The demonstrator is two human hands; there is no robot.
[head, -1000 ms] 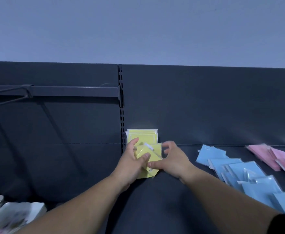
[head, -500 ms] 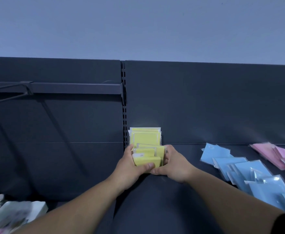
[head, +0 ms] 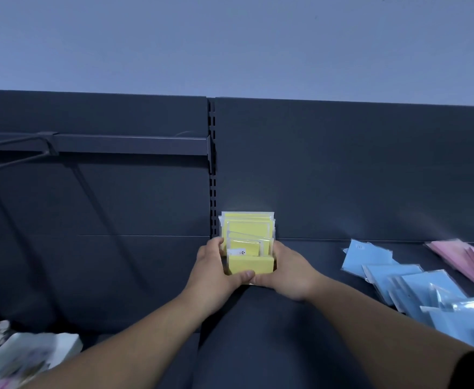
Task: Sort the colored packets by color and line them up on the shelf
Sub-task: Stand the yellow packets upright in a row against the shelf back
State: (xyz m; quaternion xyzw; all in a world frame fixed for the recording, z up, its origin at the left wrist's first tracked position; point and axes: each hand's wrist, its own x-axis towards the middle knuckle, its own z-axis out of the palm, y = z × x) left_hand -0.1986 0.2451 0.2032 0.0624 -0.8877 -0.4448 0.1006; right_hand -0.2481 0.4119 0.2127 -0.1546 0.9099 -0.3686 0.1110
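– Yellow packets: where do they sit?
– Standing on edge in a row on the shelf, just right of the slotted post. The far end of the row is at the back panel right of that post. I cannot tell whether it touches.
– And the grip?
– Both hands have the row. The left hand curls round the side nearer the post, with its thumb across the front packet. The right hand curls round the side away from the post, its thumb low at the front beside the left thumb. Neither hand is spread open, and the row is squeezed between them.
– Which way does the row run?
– Its long axis runs from the back panel straight out toward the person. So the packets lie ahead of the thumbs, between the two palms. Any squaring push would go toward the back panel, I'd judge.
– What's left?
– Blue packets lie loose and overlapping well to the right of the post, with pink packets farther right again. Neither colour is lined up yet. The right hand is nearer to them, so I'd expect it to do the reaching.
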